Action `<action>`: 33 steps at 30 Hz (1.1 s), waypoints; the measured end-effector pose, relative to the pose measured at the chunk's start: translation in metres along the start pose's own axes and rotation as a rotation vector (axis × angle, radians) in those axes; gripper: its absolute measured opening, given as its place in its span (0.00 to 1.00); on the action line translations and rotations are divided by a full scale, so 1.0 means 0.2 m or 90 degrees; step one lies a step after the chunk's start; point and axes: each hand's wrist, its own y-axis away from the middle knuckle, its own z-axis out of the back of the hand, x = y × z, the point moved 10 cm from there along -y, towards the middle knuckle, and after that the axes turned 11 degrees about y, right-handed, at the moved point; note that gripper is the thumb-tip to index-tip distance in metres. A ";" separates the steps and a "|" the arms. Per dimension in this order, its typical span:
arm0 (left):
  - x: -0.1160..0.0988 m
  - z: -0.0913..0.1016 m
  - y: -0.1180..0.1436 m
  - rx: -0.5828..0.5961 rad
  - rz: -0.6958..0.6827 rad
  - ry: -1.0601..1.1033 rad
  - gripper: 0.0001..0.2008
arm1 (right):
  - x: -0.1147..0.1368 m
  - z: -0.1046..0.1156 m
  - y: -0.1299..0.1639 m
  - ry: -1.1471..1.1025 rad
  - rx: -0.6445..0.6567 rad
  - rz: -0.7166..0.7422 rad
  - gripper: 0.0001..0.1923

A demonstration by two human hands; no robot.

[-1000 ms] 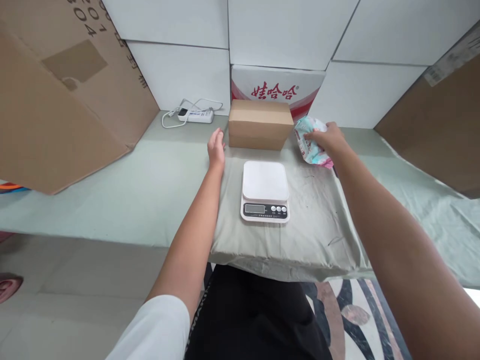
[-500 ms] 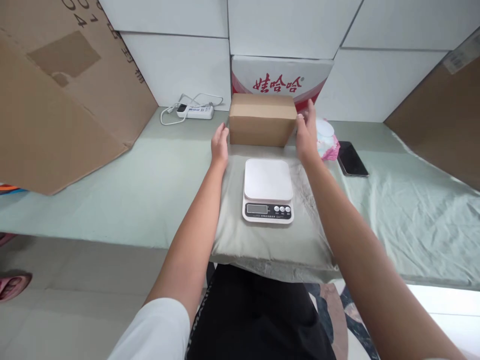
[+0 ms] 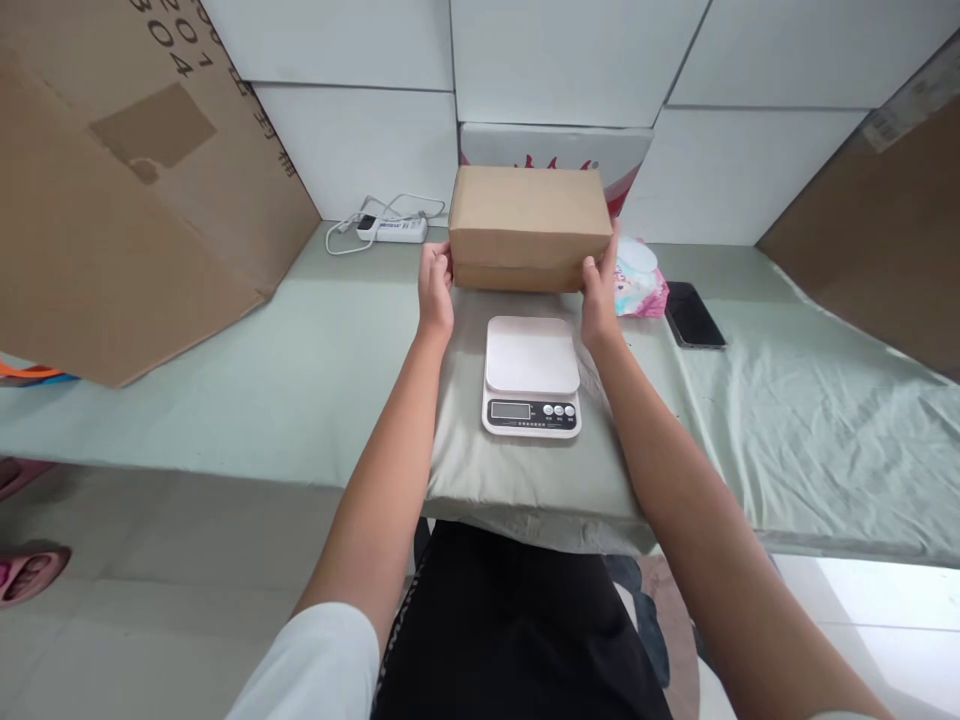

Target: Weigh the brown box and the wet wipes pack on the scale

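A plain brown cardboard box is gripped between my two hands at the back of the table, its top tilted toward me. My left hand presses on its left side, fingers partly hidden behind the edge. On the right end, my right hand holds it with the thumb on the front face and the fingers along the side. Just in front of the box lies a white digital kitchen scale, with a bare platform and a blank-looking display facing me.
Behind the box stands a white-and-red carton against the wall. A pink packet and a black phone lie right; a white power strip with cable lies left. Large cardboard sheets flank the table. Someone's sandalled foot shows lower left.
The box has come up and tipped toward me, now covering more of the carton's red lettering. My hands have closed in on its sides. The scale stays put while the view shifts slightly.
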 end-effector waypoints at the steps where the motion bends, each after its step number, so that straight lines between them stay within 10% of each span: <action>1: -0.06 -0.02 0.05 0.011 -0.013 -0.001 0.26 | 0.06 0.06 0.04 -0.002 -0.008 0.002 0.47; 12: -0.30 -0.01 0.80 0.036 -0.016 -0.033 0.25 | 0.37 0.37 0.70 0.047 -0.036 -0.025 0.53; 33: -0.32 -0.02 0.82 0.037 -0.016 -0.034 0.25 | 0.34 0.42 0.71 0.076 -0.106 -0.015 0.42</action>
